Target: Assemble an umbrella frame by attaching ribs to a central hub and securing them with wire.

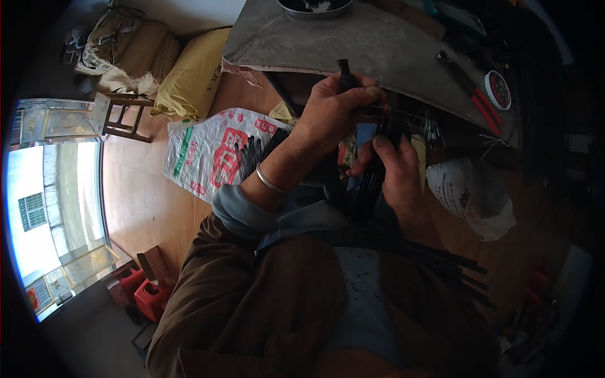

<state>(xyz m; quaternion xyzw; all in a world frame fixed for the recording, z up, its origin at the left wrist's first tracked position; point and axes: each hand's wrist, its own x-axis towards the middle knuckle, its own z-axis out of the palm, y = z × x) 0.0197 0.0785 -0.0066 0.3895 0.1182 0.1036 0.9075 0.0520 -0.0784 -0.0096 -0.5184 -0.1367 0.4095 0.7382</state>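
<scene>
Black handle [345,74]: it pokes up out of the left fist, by the near edge of the table as I see it.
Left hand [337,107]: closed around that handle, thumb laid across toward the other hand.
Right hand [400,167]: thumb and fingers pinched on a dark piece [392,128], just beside the left; its shape is lost in shadow.
Thin wires [408,114]: running out to the right from between the hands.
Lap: black rods [469,274] jut out past the right thigh.
Floor, left: more black rods [252,154] on a printed white sack [205,148], a yellow sack [192,72] behind.
Floor, right: a white plastic bag [469,192].
Tabletop: grey table [290,47] bearing a shallow bowl [315,15] at the far side, red-handled cutters [485,110] and a small round tin [498,89] to the right, the last two near each other.
</scene>
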